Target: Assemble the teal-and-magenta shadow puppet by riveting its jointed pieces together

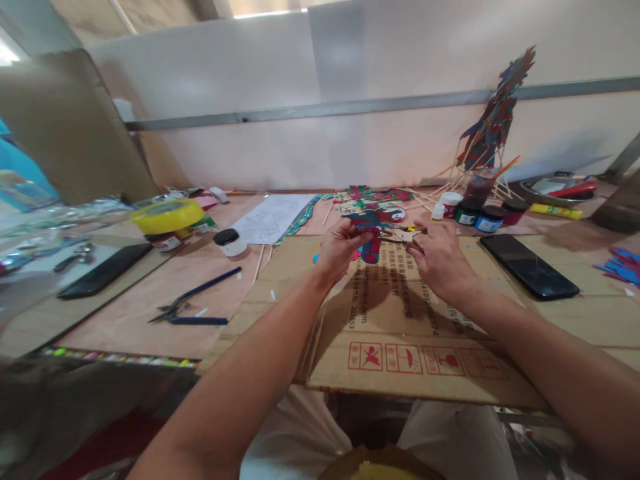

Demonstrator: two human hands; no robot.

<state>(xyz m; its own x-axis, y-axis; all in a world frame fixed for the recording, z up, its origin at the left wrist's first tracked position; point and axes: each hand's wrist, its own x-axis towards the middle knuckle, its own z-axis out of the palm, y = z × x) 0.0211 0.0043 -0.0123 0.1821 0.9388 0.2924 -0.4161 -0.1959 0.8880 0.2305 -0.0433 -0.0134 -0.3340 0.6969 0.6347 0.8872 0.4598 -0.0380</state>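
On the left of my head view I have a black slab (a phone, by its look) [105, 270] lying flat, then a roll of yellow tape [167, 215] by 2 small jars [165, 241]. Next comes a pair of pliers [200, 300], its blue handles spread apart on the table [125, 327], with a black-lidded jar [231, 243] behind it. A sheet of paper [273, 219] with a line drawing lies farther back.

Near the middle, my left hand [340, 250] pinches a blue and red cutout [371, 220] between thumb and fingers, above a sheet of cardboard [330, 353]. My right hand [443, 257] is wrapped around the handles of a metal hand punch [400, 235]. Its nose points left and meets the cutout's right side; I cannot tell whether it bites the piece.

Beyond that hand I see small paint jars [490, 219] in a cluster, and behind them a tall bunch of painted cutouts [493, 120] on thin sticks. A black phone [530, 265] lies on the cardboard, with a yellow tube [556, 211] farther back, and red and blue pieces [623, 267] sit at the right edge
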